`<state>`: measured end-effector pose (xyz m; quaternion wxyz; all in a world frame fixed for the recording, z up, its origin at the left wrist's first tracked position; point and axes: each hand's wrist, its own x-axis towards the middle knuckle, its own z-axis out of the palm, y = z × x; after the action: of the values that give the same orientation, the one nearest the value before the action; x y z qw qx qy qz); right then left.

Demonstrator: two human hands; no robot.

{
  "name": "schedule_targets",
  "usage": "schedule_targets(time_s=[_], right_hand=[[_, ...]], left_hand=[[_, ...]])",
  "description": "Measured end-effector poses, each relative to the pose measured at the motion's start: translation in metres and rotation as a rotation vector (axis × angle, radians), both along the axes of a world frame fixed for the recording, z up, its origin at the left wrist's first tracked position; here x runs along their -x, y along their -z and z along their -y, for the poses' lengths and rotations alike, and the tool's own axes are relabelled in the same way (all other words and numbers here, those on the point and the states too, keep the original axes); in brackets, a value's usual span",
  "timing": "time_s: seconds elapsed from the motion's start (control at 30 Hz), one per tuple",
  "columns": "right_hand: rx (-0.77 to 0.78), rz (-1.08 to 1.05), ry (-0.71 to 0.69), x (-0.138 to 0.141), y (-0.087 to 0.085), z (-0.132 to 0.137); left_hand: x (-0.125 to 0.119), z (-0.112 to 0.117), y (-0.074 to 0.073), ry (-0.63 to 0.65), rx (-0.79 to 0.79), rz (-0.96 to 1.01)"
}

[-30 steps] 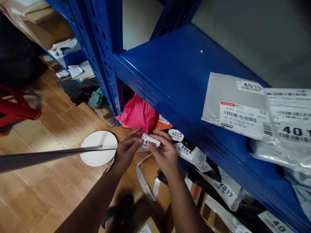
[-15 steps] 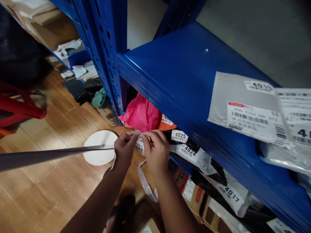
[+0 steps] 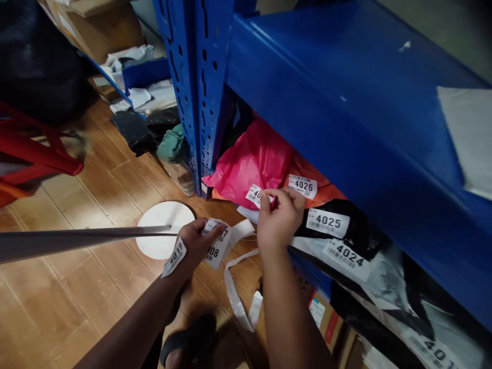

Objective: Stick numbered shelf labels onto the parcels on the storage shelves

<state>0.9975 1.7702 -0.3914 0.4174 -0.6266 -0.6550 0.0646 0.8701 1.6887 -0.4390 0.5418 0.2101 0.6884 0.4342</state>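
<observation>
My left hand (image 3: 194,245) pinches a strip of printed number labels (image 3: 213,259), whose pale tail curls down toward the floor. Another label (image 3: 175,257), reading 4019, clings to the back of that hand near the wrist. Thumb and fingers of my right hand (image 3: 280,223) are closed on the edge of a single white label (image 3: 253,195), its number partly hidden. This label lies against a pink plastic bag (image 3: 257,156) on the lower shelf. Beside the bag is an orange parcel (image 3: 325,188) with label 4026.
Black and grey parcels marked 4025 (image 3: 328,221) and 4024 (image 3: 346,259) continue along the lower shelf. A blue shelf board (image 3: 307,87) overhangs them, beside a perforated upright (image 3: 192,97). Left are a pole on a white round base (image 3: 154,246) and a red frame (image 3: 42,154).
My hands have moved apart. The right hand has carried a label up and right to the pink bag, while the left keeps the strip. The view has shifted toward the lower shelf.
</observation>
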Motion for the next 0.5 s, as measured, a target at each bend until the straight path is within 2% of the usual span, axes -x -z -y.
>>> schedule_targets(time_s=[0.1,0.17,0.23,0.27,0.37,0.43,0.5], right_hand=[[0.095,0.046,-0.058,-0.009,0.000,-0.006],[0.155,-0.003,-0.077,-0.010,-0.003,0.001],[0.234,-0.182,-0.086,-0.008,-0.006,0.015],[0.274,-0.303,-0.079,-0.007,-0.006,0.025],[0.345,-0.601,0.017,-0.005,-0.001,0.051],[0.407,-0.657,0.072,-0.007,0.006,0.061],[0.468,-0.644,0.092,-0.010,0.013,0.065]], left_hand=[[0.004,-0.013,-0.004,-0.011,-0.330,-0.106],[0.003,-0.043,-0.013,-0.006,-0.618,-0.211],[-0.001,-0.082,-0.023,0.052,-0.870,-0.320],[-0.004,-0.101,-0.026,0.111,-0.925,-0.350],[-0.015,-0.145,-0.030,0.313,-0.916,-0.377],[-0.022,-0.155,-0.028,0.413,-0.914,-0.370],[-0.029,-0.152,-0.023,0.452,-0.924,-0.408]])
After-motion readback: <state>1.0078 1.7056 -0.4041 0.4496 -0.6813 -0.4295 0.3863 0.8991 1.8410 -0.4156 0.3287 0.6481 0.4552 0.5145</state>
